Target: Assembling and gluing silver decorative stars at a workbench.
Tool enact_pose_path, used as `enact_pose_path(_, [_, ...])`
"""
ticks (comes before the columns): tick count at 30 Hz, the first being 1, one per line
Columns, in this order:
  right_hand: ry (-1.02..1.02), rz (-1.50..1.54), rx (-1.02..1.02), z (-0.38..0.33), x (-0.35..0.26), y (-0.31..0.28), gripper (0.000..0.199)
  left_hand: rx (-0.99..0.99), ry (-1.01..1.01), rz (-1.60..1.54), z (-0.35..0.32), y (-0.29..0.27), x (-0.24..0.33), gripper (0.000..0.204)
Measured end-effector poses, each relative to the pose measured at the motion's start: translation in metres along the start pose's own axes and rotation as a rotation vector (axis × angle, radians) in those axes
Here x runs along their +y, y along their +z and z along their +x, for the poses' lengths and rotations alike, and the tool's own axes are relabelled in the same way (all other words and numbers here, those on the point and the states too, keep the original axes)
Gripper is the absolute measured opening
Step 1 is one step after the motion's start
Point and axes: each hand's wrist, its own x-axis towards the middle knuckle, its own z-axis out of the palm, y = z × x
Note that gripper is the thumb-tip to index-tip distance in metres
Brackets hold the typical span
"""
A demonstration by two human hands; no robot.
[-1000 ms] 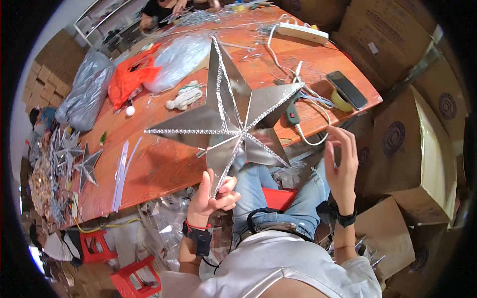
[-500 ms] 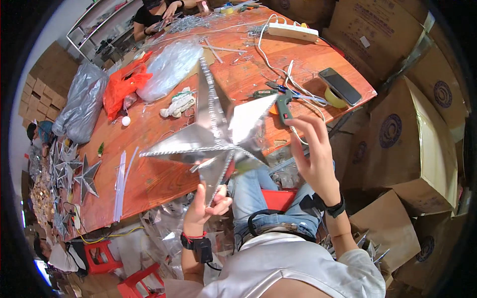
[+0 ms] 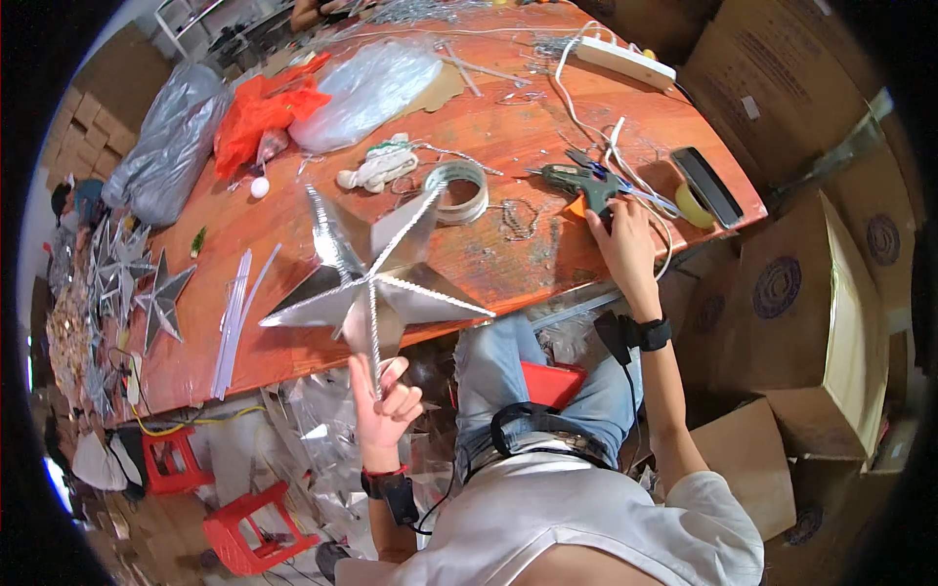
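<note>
A shiny silver five-pointed star with twisted silver cord along its ridges stands over the table's near edge. My left hand pinches its lowest point from below. To the right, my right hand has its fingers closed round the handle of a dark green glue gun, which rests on the table with its nozzle toward the left. Part of the handle is hidden by the fingers. Between star and gun lies a roll of clear tape, with white gloves beside it.
A phone leans on a yellow roll near the right edge. Cables run to a white power strip. Plastic bags, white sticks and more silver stars lie leftward. Cardboard boxes stand at right, red stools below left.
My right hand has reached forward and closed on the glue gun's handle. The star in my left hand has moved left and lower, uncovering the tape roll. The head view has shifted.
</note>
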Motion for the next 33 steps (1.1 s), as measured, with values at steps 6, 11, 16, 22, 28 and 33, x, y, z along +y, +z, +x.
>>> enact_pose_path(6, [0.047,0.109,-0.012,0.011,0.022,0.026,0.038,-0.081,0.027,-0.325,0.008,-0.010,-0.012,0.047])
enact_pose_path(11, [0.046,0.271,0.108,0.018,0.007,0.004,0.035,0.255,-0.072,0.422,-0.008,-0.002,0.007,0.065])
enact_pose_path(16, [0.273,0.794,-0.105,0.026,-0.026,-0.046,0.028,0.680,0.266,1.313,-0.032,0.015,0.063,0.027])
enact_pose_path(22, [0.110,0.830,-0.272,0.022,-0.101,-0.064,0.025,0.695,0.745,1.981,0.018,0.025,0.135,0.021])
enact_pose_path(28, [-0.027,0.787,-0.410,0.013,-0.071,-0.044,0.025,0.617,0.557,2.252,0.090,-0.026,0.138,0.026])
enact_pose_path(33, [0.078,0.894,-0.395,0.015,-0.088,-0.045,0.027,0.596,0.634,2.237,0.092,-0.044,0.147,0.015])
